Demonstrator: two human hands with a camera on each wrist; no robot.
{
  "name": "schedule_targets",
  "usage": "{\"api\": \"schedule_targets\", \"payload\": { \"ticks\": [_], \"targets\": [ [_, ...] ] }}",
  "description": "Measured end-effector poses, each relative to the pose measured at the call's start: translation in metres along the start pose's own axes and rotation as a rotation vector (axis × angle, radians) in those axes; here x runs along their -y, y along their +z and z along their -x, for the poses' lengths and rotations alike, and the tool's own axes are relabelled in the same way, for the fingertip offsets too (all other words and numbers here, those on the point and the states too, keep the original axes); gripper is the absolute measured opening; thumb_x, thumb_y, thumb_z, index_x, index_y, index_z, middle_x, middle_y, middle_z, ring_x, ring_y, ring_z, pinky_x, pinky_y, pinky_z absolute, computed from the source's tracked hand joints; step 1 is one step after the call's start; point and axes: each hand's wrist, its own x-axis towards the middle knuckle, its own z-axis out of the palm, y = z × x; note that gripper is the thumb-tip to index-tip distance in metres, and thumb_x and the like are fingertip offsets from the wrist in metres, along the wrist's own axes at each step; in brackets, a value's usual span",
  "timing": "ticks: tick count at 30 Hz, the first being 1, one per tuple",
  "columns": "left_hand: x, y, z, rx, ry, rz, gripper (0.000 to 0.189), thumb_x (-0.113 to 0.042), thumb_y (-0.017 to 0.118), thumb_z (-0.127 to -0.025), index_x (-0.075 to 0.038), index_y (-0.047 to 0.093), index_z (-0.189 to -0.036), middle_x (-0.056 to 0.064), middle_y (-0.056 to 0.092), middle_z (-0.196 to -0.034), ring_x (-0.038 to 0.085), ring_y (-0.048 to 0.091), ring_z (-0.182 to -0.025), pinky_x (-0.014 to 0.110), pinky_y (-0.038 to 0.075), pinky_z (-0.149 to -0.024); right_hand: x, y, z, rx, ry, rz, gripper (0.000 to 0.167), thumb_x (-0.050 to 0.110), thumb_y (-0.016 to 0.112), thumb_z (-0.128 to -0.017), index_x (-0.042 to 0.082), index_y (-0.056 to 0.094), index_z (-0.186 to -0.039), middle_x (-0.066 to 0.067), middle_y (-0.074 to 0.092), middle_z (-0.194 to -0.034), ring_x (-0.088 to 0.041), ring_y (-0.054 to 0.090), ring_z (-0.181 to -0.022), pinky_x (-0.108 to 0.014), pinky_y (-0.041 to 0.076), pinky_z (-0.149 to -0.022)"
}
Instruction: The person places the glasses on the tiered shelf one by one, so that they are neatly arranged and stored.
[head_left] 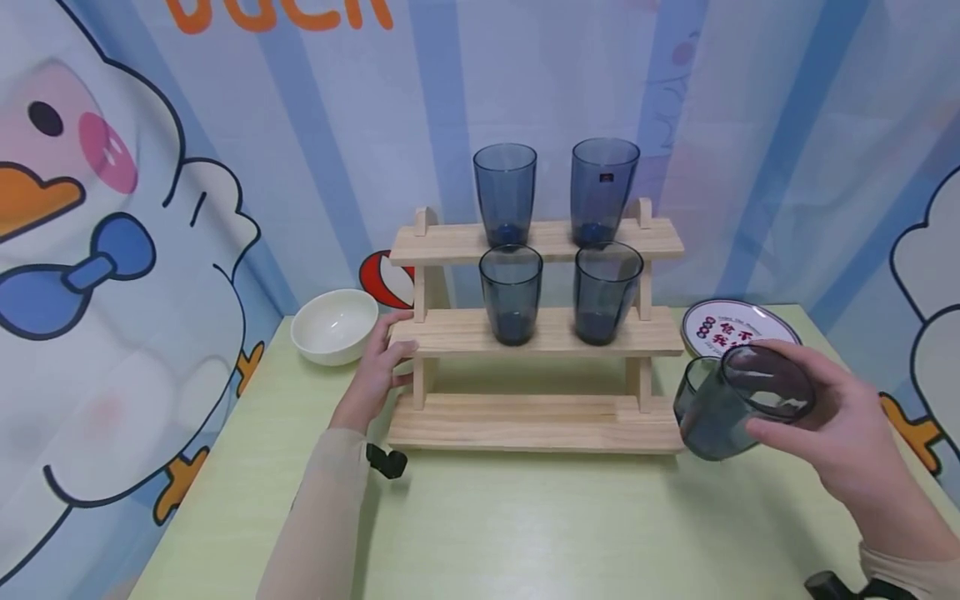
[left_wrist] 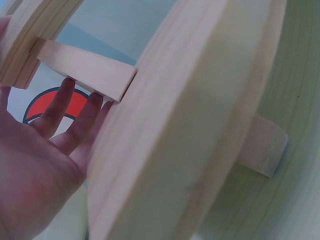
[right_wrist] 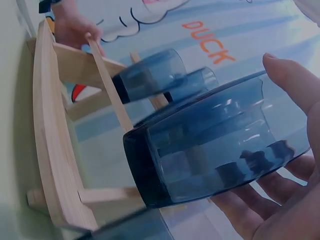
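My right hand (head_left: 858, 433) grips a blue-grey drinking glass (head_left: 716, 425), tilted, just right of a three-tier wooden shelf rack (head_left: 487, 423). Behind it, partly covered, a second glass (head_left: 693, 375) is at the rack's right side. In the right wrist view, the thumb and fingers lie on opposite sides of the held glass (right_wrist: 210, 145). My left hand (head_left: 375, 367) holds the left end of the rack's middle board, its fingers reaching along the upright (left_wrist: 85, 67). Two glasses (head_left: 512, 300) stand on the middle tier and two more glasses (head_left: 506, 187) on the top tier.
A white bowl (head_left: 333, 329) sits left of the rack on the pale green table (head_left: 525, 525). At the back right lies a white plate (head_left: 738, 321) with printed characters. Behind everything hangs a blue striped cloth (head_left: 337, 150) with cartoon ducks.
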Motion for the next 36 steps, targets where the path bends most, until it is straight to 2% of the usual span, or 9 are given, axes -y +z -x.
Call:
{"api": "schedule_targets", "payload": {
  "ticks": [7, 10, 17, 22, 27, 36],
  "targets": [
    [0.0, 0.0, -0.002, 0.01, 0.009, 0.006, 0.054, -0.023, 0.057, -0.102, -0.029, 0.041, -0.153, 0.013, 0.036, -0.162, 0.042, 0.05, -0.135, 0.07, 0.045, -0.104, 0.0, 0.037, -0.015, 0.101, 0.006, 0.061, 0.079, -0.023, 0.077, -0.077, 0.0, 0.052, -0.149, 0.0, 0.069, -0.132, -0.011, 0.069, -0.114, -0.021, 0.058, -0.086],
    [0.001, -0.002, -0.001, 0.014, 0.013, 0.007, 0.054, -0.023, 0.058, -0.102, -0.03, 0.042, -0.152, 0.013, 0.037, -0.161, 0.043, 0.05, -0.134, 0.069, 0.046, -0.103, -0.005, 0.054, -0.022, 0.142, 0.01, 0.085, 0.079, -0.019, 0.081, -0.077, 0.0, 0.052, -0.149, -0.002, 0.067, -0.133, -0.013, 0.069, -0.114, -0.023, 0.059, -0.085],
    [0.004, -0.005, -0.001, 0.031, 0.032, -0.001, 0.052, -0.027, 0.06, -0.102, -0.034, 0.044, -0.151, 0.01, 0.037, -0.162, 0.043, 0.05, -0.135, 0.07, 0.047, -0.102, -0.017, 0.092, -0.036, 0.206, 0.053, 0.172, 0.076, 0.001, 0.091, -0.078, 0.013, 0.058, -0.145, -0.005, 0.066, -0.132, -0.023, 0.07, -0.108, -0.032, 0.061, -0.082],
    [0.004, -0.005, 0.0, 0.03, 0.042, -0.003, 0.053, -0.028, 0.061, -0.102, -0.034, 0.044, -0.152, 0.01, 0.037, -0.162, 0.043, 0.051, -0.135, 0.07, 0.047, -0.102, -0.027, 0.114, -0.044, 0.241, 0.088, 0.155, 0.076, 0.008, 0.093, -0.077, 0.017, 0.06, -0.144, -0.009, 0.066, -0.132, -0.03, 0.069, -0.106, -0.032, 0.061, -0.081],
    [0.004, -0.005, 0.002, 0.028, 0.042, -0.003, 0.054, -0.027, 0.061, -0.103, -0.034, 0.043, -0.153, 0.011, 0.035, -0.163, 0.043, 0.05, -0.136, 0.07, 0.046, -0.103, -0.034, 0.134, -0.052, 0.26, 0.107, 0.145, 0.082, 0.01, 0.095, -0.075, 0.012, 0.058, -0.147, -0.01, 0.065, -0.133, -0.03, 0.068, -0.109, -0.032, 0.061, -0.08],
    [0.004, -0.005, 0.001, 0.034, 0.03, 0.013, 0.054, -0.028, 0.062, -0.102, -0.034, 0.043, -0.153, 0.011, 0.037, -0.162, 0.043, 0.05, -0.135, 0.07, 0.046, -0.103, -0.04, 0.16, -0.062, 0.274, 0.111, 0.14, 0.079, 0.013, 0.097, -0.072, 0.018, 0.061, -0.143, -0.009, 0.066, -0.132, -0.029, 0.066, -0.111, -0.03, 0.059, -0.082]
  ]
}}
